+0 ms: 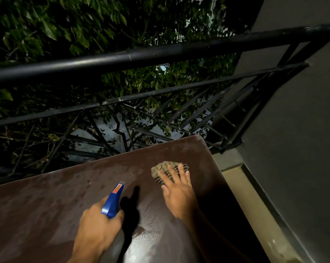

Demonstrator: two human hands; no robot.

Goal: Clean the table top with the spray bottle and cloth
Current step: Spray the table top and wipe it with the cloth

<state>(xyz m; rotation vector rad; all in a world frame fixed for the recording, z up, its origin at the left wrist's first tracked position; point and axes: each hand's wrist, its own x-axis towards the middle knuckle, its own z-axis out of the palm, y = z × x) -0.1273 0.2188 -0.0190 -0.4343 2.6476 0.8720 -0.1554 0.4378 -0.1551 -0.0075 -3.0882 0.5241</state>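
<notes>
Biggest risk I see is the cloth [165, 168] getting shoved off the far right corner of the brown tabletop [46, 205], since it's close to that edge by the black railing [160, 52] and a long push could send it over. The right hand [176, 190] lies flat with fingers spread, pressing the cloth down, not gripping it. The left hand [97, 223] is wrapped around the spray bottle [112, 201], blue nozzle pointing away across the wet-looking surface.
</notes>
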